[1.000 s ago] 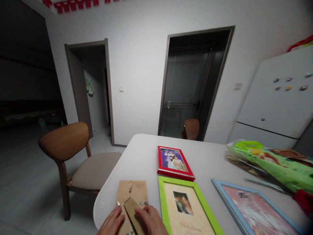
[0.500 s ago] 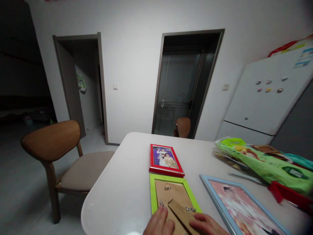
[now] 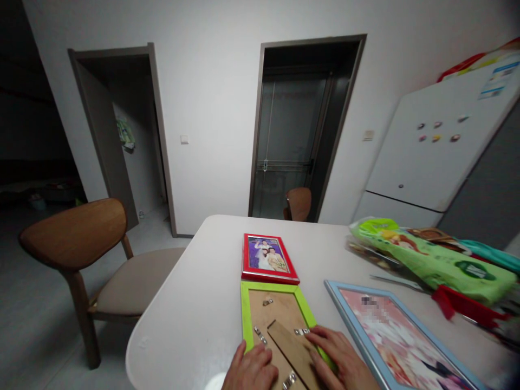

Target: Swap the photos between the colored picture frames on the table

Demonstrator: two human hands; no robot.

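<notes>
A green photo frame (image 3: pixel 246 309) lies face down on the table, its brown backing board (image 3: pixel 280 309) facing up. Small metal clips (image 3: pixel 301 331) sit around the board, and a brown stand leg (image 3: pixel 290 346) runs slantwise across it. My left hand (image 3: pixel 252 369) is at the frame's lower left edge, fingers bent over the rim and board. On the other side, my right hand (image 3: pixel 343 360) holds the right edge, its fingertips by the right clip and its thumb near the stand leg. The frame's bottom is cut off by the view.
A red photo frame (image 3: pixel 270 280) lies face up against the green one's far end. To the right are a light-blue photo frame (image 3: pixel 353 330), a green tissue pack (image 3: pixel 450 260) and a red object (image 3: pixel 467 309). A wooden chair (image 3: pixel 77 233) stands at left.
My right hand has moved from the stand leg to the right edge and clip. My left hand has shifted from the left clip toward the left rim. The view has shifted slightly.
</notes>
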